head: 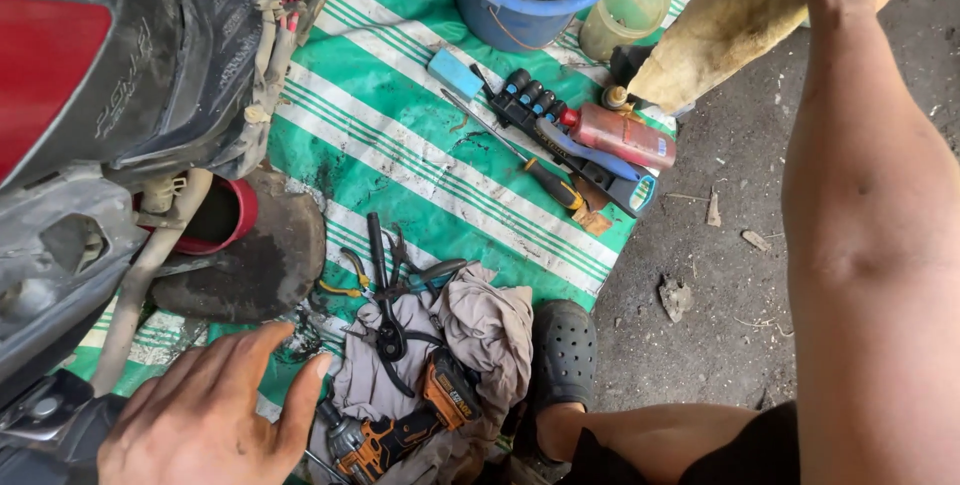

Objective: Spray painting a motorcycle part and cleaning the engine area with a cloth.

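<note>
L hand (205,415), fingers spread and holding nothing, hovers at the near edge of the green-and-white striped mat (400,135). The orange-and-black cordless drill (400,430) lies just to its right on a grey rag (480,330), long axis slanting toward the mat's near-left corner. R hand is out of frame, only its forearm (870,195) shows; can't tell its state, L is nearer.

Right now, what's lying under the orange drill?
The drill lies on a crumpled grey rag, which rests on the green striped tarp. Black pliers also lie on the rag beside it. Whatever sits beneath the rag's folds is covered.
</note>
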